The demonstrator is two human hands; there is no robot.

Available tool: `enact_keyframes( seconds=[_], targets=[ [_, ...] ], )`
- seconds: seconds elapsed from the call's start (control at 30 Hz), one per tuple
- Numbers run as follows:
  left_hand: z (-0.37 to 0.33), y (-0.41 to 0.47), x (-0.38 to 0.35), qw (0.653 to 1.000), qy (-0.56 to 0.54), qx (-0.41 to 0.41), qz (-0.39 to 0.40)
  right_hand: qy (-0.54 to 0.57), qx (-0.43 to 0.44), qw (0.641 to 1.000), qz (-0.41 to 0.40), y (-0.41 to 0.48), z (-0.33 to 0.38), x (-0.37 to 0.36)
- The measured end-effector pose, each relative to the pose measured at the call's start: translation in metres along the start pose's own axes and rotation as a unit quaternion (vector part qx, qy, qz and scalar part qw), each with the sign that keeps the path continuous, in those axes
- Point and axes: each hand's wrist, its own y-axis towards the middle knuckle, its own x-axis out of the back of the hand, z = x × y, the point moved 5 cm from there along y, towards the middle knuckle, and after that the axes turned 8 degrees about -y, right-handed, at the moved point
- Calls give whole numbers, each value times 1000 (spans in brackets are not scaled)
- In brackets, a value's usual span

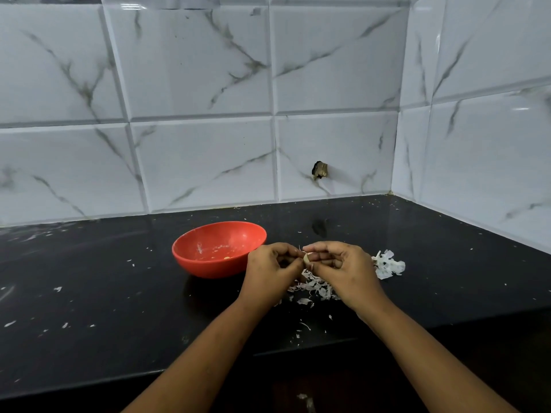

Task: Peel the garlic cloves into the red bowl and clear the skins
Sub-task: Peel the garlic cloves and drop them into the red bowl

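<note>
A red bowl [219,248] stands on the black counter [89,293], with small pale bits on its inside. Just right of it, my left hand [272,269] and my right hand [340,268] meet above the counter. Between their fingertips is a small garlic clove [307,258], pinched from both sides, with a thin strip of skin sticking up from it. A pile of white garlic skins [316,289] lies under and behind my hands, and another clump of skins [387,263] lies to the right.
Small skin flakes are scattered over the counter, several near its front edge [301,332]. White marble-look tiles form the back wall and the right wall, meeting at a corner [393,192]. A small dark hole [319,169] shows in the back wall.
</note>
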Motion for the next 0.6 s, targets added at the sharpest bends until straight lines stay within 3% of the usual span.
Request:
enact_keyframes(
  seconds=[0.6],
  targets=[
    [1,1,0,1000,12,-4,-2,56,-17,998,9,1,-1,-1]
  ],
)
